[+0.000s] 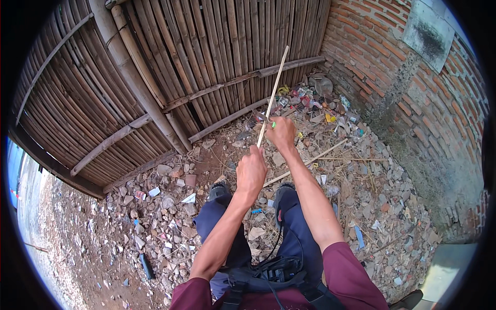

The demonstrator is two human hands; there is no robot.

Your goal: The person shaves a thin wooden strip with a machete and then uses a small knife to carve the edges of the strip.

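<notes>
My left hand [251, 173] grips the lower end of a long thin bamboo strip [275, 82] that slants up and away toward the fence. My right hand [282, 134] is closed a little higher on the same strip, and a small blade with a green bit [266, 121] shows at its fingers against the strip. Both forearms come up from the lower edge, in maroon sleeves. My knees in dark blue trousers and two dark shoes [219, 190] are below the hands.
A slatted bamboo fence [206, 57] with cross rails and a thick post [132, 77] stands ahead. A red brick wall [413, 103] is at the right. Rubble, stones and litter [320, 103] cover the ground; another bamboo strip [310, 163] lies there.
</notes>
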